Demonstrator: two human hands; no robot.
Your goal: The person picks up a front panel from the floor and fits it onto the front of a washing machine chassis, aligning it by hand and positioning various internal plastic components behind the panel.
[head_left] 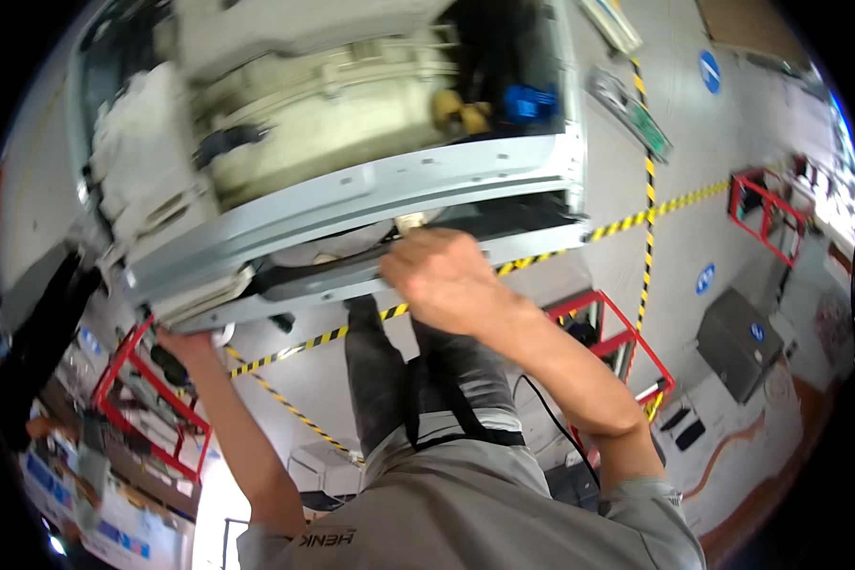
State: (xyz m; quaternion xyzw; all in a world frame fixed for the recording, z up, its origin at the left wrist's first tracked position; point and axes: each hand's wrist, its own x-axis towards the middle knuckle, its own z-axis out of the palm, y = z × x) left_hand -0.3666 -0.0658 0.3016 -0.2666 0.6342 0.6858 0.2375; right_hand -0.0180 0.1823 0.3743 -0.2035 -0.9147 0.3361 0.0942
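In front of me is a large appliance with a light grey metal frame (351, 190) and a cream plastic tub (342, 114) inside. Along its near side runs a long grey panel (342, 285), and a dark gap with some pale parts lies between panel and frame. My left hand (188, 347) grips the panel's left end from below; its fingers are partly hidden. My right hand (442, 280) is curled over the panel near its middle, knuckles up, its fingertips hidden in the gap. Beside those fingers shows a small beige piece (409, 222).
Red metal frames stand on the floor at left (152, 408) and right (627, 332). Yellow-black tape (650, 218) marks the floor. A grey box (739, 342) stands at the right. Another person's dark sleeve (43, 332) shows at the far left.
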